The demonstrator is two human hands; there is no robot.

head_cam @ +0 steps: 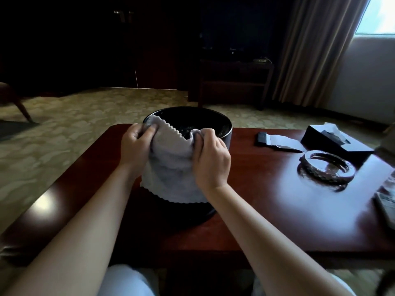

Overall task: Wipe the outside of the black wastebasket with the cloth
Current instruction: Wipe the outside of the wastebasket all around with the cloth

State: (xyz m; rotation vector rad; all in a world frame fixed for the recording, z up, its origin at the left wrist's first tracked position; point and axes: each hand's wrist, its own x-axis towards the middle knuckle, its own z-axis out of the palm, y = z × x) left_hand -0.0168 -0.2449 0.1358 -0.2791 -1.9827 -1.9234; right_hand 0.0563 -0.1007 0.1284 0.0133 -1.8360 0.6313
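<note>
Nearest the camera, 2 bare forearms reach forward over the near edge of the dark red table (267, 210) and meet at the cloth (171, 167), a pale grey piece with a scalloped edge. The left hand (135, 146) pinches the cloth's upper left corner, thumb and fingers (152, 127) curled onto the fabric; the right hand (210, 159) bunches the upper right corner in curled fingers, so both hands grip the cloth and neither is free. The cloth hangs down from the 2 grips as a sheet, draped flat over the near outer wall of the black wastebasket (224, 133), its lower scalloped hem stopping short of the base, where a band of bare black wall shows above the table. The wastebasket stands upright on the table, its long axis vertical, directly beyond and below the fingers, with its open rim level with the knuckles and just behind them. Both hands sit about equally close, 1 at each side of the near wall. The coming wipe probably turns on this: the wall curves away from the fingers to left and right, so the cloth must be drawn round the curve or down the wall. Farther right on the table lie a glass ashtray (327, 167), a dark remote (261, 138) and a black tissue box (333, 142), well apart from the wastebasket.
</note>
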